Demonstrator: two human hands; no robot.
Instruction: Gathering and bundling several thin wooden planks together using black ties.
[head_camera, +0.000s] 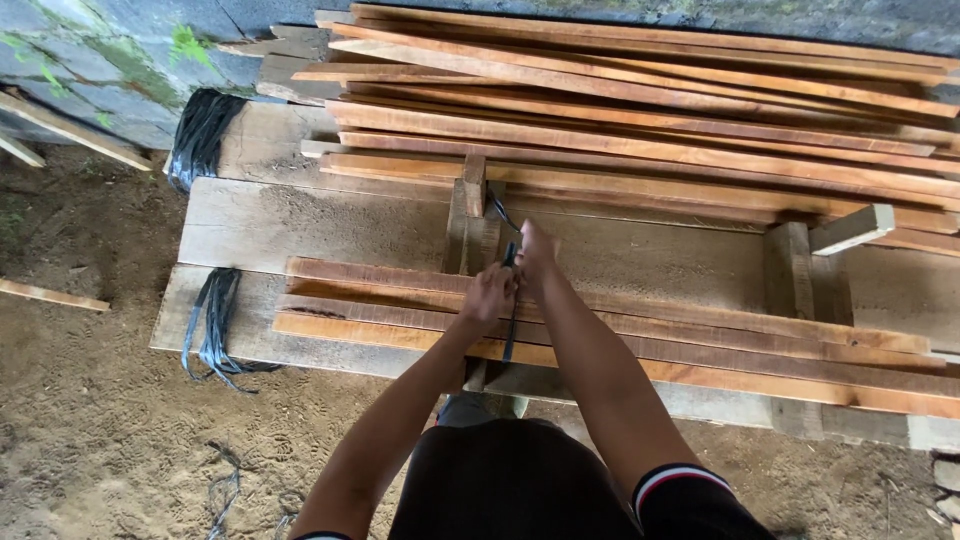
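Left hand: the left hand (488, 296) sits at the middle of the frame, its fingers clenched on the dark flat plastic strap (511, 322), resting on the near bundle of slats.
Right hand: the right hand (534, 250) is just above and to the right of the left one, fingers pinched shut on the upper part of the same strap.
Strap: a thin dark band at frame centre; its long axis runs nearly vertical in the picture, from the upright wooden block (470, 220) above the hands down across the slats to the near edge of the worktop.
Near bundle: long reddish-brown wooden slats (700, 345) lying side by side, long axis left to right, dipping slightly towards the lower right; the strap crosses them at a right angle.
Worktop: grey rough-sawn plank worktop (300, 225) carrying the slats, filling the middle of the frame.
Far stack: a larger pile of reddish-brown boards (650, 110) across the upper right, roughly parallel to the near bundle.
Spare straps: a black bundle of strapping (200, 130) at the upper left corner of the worktop; loose dark strap lengths (215, 320) hang over its left edge.
Ground: brown sandy earth floor (90, 420) at lower left.
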